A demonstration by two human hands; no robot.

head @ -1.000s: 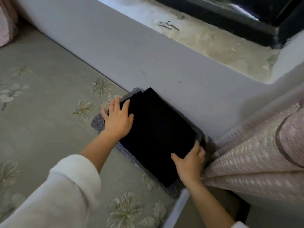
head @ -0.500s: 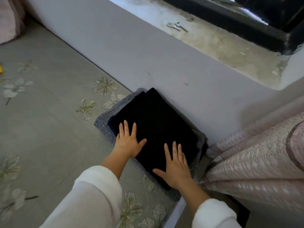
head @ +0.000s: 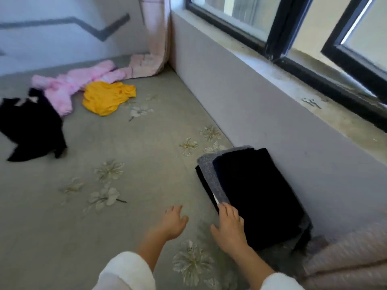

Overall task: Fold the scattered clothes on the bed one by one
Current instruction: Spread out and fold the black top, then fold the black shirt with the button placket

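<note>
Unfolded black garment [head: 31, 128], yellow top [head: 107, 97] and pink piece [head: 69, 84] lie far left on the bed [head: 125, 164]. Left hand [head: 172, 223], open and empty, is nearer them. Right hand [head: 229, 227] lies open on the folded stack's [head: 257, 195] near edge.

I see a neat stack against the wall [head: 261, 122]: a folded black garment [head: 257, 195] lies flat on a folded grey garment [head: 209, 176] whose edge shows at the left. Well apart across the bed [head: 125, 147], a yellow garment [head: 107, 97], a fluffy pink garment [head: 71, 84] and a loose black garment [head: 31, 126] lie crumpled.

black garment [head: 31, 126] cut by left edge; sill object [head: 312, 102] too small to identify.
</note>
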